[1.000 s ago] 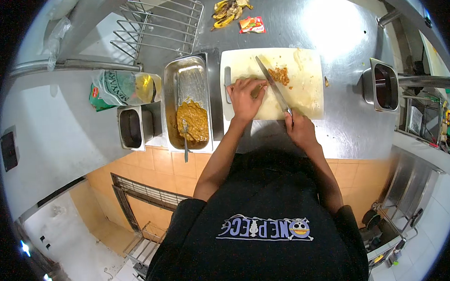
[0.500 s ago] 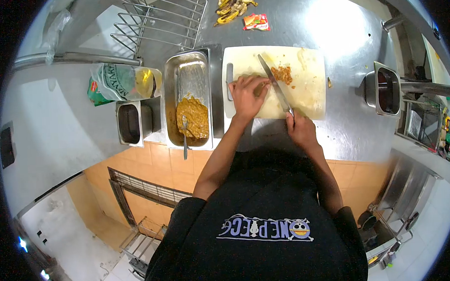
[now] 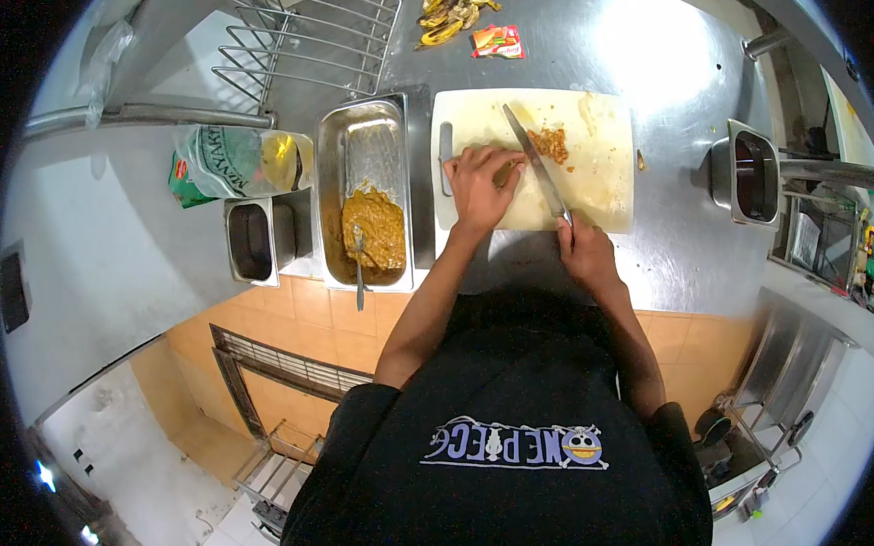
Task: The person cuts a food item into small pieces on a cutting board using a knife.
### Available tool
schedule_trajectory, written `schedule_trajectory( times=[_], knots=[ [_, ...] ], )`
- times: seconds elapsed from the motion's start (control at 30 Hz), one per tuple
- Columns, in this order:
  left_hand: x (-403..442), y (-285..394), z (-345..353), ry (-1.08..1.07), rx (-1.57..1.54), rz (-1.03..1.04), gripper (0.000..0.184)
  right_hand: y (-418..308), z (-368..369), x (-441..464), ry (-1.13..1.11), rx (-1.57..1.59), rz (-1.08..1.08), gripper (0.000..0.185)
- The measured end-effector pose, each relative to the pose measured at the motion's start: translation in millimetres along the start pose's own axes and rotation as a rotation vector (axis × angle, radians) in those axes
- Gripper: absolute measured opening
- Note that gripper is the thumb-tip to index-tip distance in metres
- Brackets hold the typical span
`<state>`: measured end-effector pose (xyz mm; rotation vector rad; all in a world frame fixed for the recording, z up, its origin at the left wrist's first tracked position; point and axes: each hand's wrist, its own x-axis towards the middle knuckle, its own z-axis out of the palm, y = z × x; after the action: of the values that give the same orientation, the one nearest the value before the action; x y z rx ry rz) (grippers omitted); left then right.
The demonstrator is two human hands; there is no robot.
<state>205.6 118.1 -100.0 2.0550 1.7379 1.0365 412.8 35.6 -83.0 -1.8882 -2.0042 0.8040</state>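
My right hand is closed around the handle of a knife at the near edge of a white cutting board. The blade slants away to the upper left across the board. Just left of it, my left hand rests on the board with bent fingers, fingertips close to the blade. What those fingers hold, if anything, is hidden beneath them. A small pile of chopped reddish-brown pieces lies right of the blade.
Left of the board stands a deep steel pan with brown mash and a spoon. Beyond the board lie banana peels and a red packet. Small steel containers flank the area, near a plastic bag and wire rack.
The knife blade has shifted very slightly; both hands stay in nearly the same place. The chopped pile looks unchanged.
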Motion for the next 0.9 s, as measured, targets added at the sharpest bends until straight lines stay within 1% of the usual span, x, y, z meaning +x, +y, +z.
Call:
schedule_trajectory(
  times=[0.07, 0.13, 0.3, 0.37, 0.4, 0.47, 0.53, 0.6, 0.67, 0.7, 0.77, 0.9],
  knots=[
    [0, -1, 0, -0.019, -0.004, -0.011, 0.014, -1, -3, 0, -0.026, 0.007, -0.004, 0.030],
    [-2, -2, 0, -0.063, -0.003, -0.051, 0.019, -2, -6, 0, -0.028, 0.023, -0.012, 0.031],
    [-1, -2, 0, -0.056, 0.007, -0.043, 0.020, -6, -12, 3, -0.010, 0.055, -0.018, 0.032],
    [0, 1, 0, -0.039, 0.002, -0.022, 0.020, -1, -12, 8, -0.089, -0.012, 0.013, 0.038],
    [1, 1, 0, -0.021, -0.003, -0.015, 0.017, -4, -16, 14, -0.070, -0.009, 0.013, 0.038],
    [1, 3, -1, -0.012, -0.010, 0.013, 0.015, -11, -18, 22, -0.214, -0.110, 0.049, 0.043],
    [2, 4, -2, -0.055, -0.008, -0.023, 0.015, -17, -21, 29, -0.199, -0.090, 0.066, 0.044],
    [1, 6, -3, -0.051, -0.019, -0.020, 0.014, -19, -24, 33, -0.192, -0.074, 0.066, 0.045],
    [3, 6, -3, -0.041, -0.027, -0.028, 0.014, -19, -27, 33, -0.132, 0.039, 0.041, 0.044],
    [3, 6, -4, -0.034, -0.019, -0.022, 0.015, -18, -25, 30, -0.130, 0.036, 0.032, 0.044],
    [-1, 5, -4, -0.027, -0.012, -0.026, 0.017, -17, -18, 20, 0.033, 0.191, 0.020, 0.035],
    [0, 3, -2, -0.016, 0.016, 0.016, 0.017, -18, -21, 13, 0.003, 0.123, 0.052, 0.033]
  ],
)
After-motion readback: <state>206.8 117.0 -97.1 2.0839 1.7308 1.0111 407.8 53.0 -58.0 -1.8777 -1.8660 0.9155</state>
